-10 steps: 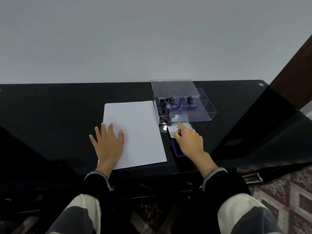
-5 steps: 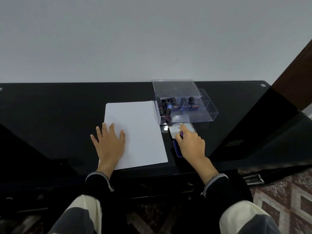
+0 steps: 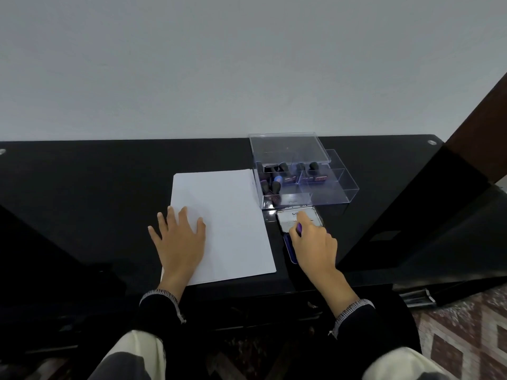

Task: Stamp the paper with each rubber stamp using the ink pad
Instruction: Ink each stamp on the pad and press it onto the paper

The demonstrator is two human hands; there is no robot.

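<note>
A blank white sheet of paper (image 3: pixel 227 223) lies on the black table (image 3: pixel 82 193). My left hand (image 3: pixel 179 239) rests flat on its lower left corner, fingers spread. Right of the paper lies the open ink pad: its white-labelled lid (image 3: pixel 295 218) is folded back and the blue pad (image 3: pixel 290 249) is mostly hidden under my right hand (image 3: pixel 315 245). That hand grips a purple rubber stamp (image 3: pixel 299 228) and holds it down over the pad. Several more stamps (image 3: pixel 277 182) lie in a clear plastic box (image 3: pixel 329 193) behind the pad.
The clear box's lid (image 3: pixel 288 149) leans at the back of the box. A wall rises right behind the table. A dark wooden panel (image 3: pixel 482 138) stands at the right. The patterned floor (image 3: pixel 466 338) shows below the table's front edge.
My right hand with the stamp has stayed over the ink pad, shifting only slightly. My left hand has not moved on the paper.
</note>
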